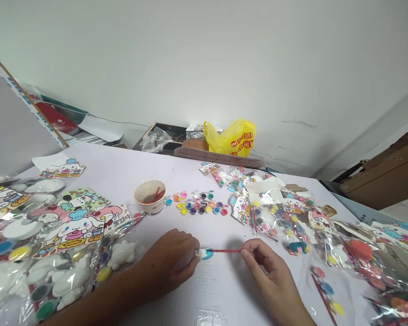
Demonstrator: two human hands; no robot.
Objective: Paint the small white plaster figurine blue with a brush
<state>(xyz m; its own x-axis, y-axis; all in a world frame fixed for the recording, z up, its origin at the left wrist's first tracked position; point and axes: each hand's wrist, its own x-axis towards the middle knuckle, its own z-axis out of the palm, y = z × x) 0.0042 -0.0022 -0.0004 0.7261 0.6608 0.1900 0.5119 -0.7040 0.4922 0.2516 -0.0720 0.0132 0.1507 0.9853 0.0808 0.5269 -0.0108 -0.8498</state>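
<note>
- Several clear packets [71, 280] are lying on the left of the table [115, 167], enclosing white figures, paint pots and cartoon cards.
- One paper cup [153, 208] is standing to their right, holding cloudy liquid and red sticks.
- The left hand [170, 260] is pinching the left end of a small white figure [206, 255], partly blue, at the near middle.
- Small paint pots [201, 209] in many colours are lying beyond that figure, right of the cup.
- A red brush [226, 251] is pointing left, its tip reaching the blue patch.
- A yellow bag [231, 140] is sitting at the far side, past the table's edge.
- The right hand [267, 267] is pinching the brush's right end between thumb and fingers.
- More packets [340, 249] are crowding the right side, some holding cartoon cards.
</note>
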